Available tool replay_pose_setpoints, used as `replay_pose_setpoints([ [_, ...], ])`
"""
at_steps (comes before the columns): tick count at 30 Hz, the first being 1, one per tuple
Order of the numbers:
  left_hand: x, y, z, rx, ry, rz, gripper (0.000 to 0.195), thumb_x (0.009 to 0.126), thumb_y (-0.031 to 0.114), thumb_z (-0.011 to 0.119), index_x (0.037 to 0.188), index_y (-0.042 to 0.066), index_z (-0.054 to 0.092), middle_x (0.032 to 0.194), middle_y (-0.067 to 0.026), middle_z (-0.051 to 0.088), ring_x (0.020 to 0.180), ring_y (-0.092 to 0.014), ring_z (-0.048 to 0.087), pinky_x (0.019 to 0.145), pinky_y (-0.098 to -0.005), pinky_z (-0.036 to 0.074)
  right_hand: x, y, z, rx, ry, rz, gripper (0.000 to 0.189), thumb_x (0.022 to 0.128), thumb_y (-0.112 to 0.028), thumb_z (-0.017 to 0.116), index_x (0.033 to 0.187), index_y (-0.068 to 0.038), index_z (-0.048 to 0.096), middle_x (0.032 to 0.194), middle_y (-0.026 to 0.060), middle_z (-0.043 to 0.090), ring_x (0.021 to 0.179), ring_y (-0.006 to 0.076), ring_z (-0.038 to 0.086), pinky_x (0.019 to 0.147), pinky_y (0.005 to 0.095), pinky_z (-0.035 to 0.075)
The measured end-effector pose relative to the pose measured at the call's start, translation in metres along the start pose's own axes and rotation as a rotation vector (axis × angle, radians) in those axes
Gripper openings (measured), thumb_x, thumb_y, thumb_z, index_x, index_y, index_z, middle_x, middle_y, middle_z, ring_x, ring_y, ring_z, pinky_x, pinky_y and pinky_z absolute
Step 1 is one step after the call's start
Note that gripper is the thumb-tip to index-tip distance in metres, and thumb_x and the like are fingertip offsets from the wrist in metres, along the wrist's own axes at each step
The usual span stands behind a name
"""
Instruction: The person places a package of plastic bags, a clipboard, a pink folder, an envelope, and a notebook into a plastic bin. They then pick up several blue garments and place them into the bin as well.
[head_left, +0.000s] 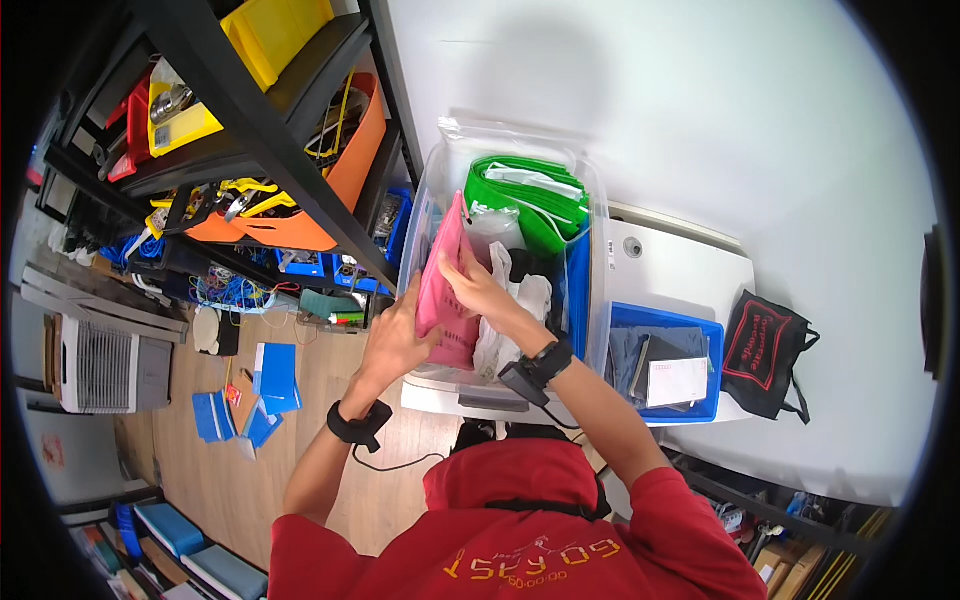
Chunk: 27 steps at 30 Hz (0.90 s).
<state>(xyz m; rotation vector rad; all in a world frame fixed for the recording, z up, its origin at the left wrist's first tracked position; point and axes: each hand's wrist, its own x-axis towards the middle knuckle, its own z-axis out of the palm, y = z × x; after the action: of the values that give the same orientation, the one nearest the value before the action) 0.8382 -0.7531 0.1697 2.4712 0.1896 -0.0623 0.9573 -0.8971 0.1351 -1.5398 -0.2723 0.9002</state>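
Note:
My left hand (397, 334) grips the left edge of a flat pink bag (444, 315), its thumb lying across the printed front. On the bag's right side, my right hand (480, 289) presses its fingers against the pink surface. The bag stands tilted inside a clear plastic storage bin (598, 300), against the left wall. A folded green bag bundle (517, 199) with white trim fills the back of the bin. Crumpled white plastic bags (534, 300) lie right of the pink bag, partly behind my right wrist. Blue material (578, 292) lines the bin's right side.
A blue tray (679, 416) with an envelope (677, 382) stands to the right on a white cabinet (682, 262), beside a black tote bag (765, 352). Black shelving (255, 112) with an orange bin (364, 150) rises at left. Blue booklets (277, 375) lie on the floor.

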Motion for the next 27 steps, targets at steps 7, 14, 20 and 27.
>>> replay_pose_setpoints([
  [7,0.004,-0.008,-0.006,-0.187,-0.087,0.149,0.079,0.077,0.02,0.078,0.144,-0.003,0.042,0.137,-0.0294,0.053,0.125,-0.042,0.054,0.107,-0.0439,0.042,0.019,0.0,0.032,-0.15,0.291,-0.148,0.112,0.079,-0.032,0.076,0.151,0.013,0.003,0.144,0.0365,0.041,0.133,0.0406,0.048,0.108,0.037,0.041],
  [14,0.009,-0.023,-0.005,-0.27,-0.13,0.103,0.061,0.096,0.047,0.059,0.139,0.003,0.053,0.137,-0.0294,0.051,0.124,-0.045,0.053,0.106,-0.0414,0.041,0.0,-0.004,0.031,-0.096,0.373,-0.115,0.085,0.085,-0.015,0.069,0.154,-0.008,0.022,0.139,0.0226,0.052,0.124,0.0362,0.055,0.105,0.0389,0.041],
  [20,0.012,-0.031,-0.002,-0.252,-0.025,0.142,0.048,0.097,0.028,0.061,0.141,0.01,0.054,0.12,-0.0262,0.062,0.113,-0.042,0.06,0.099,-0.0432,0.045,-0.007,0.016,0.005,-0.157,0.396,-0.19,0.061,0.086,-0.01,0.063,0.141,0.0,0.038,0.126,0.0182,0.055,0.12,0.0322,0.054,0.101,0.039,0.042],
  [27,0.006,-0.019,0.006,-0.133,0.022,0.182,0.06,0.087,0.004,0.067,0.144,0.013,0.05,0.11,-0.0275,0.061,0.105,-0.046,0.059,0.092,-0.0455,0.047,-0.027,0.017,-0.009,-0.195,0.444,-0.251,0.059,0.084,-0.012,0.063,0.135,0.005,0.039,0.124,0.0295,0.056,0.114,0.0442,0.058,0.096,0.0454,0.046],
])
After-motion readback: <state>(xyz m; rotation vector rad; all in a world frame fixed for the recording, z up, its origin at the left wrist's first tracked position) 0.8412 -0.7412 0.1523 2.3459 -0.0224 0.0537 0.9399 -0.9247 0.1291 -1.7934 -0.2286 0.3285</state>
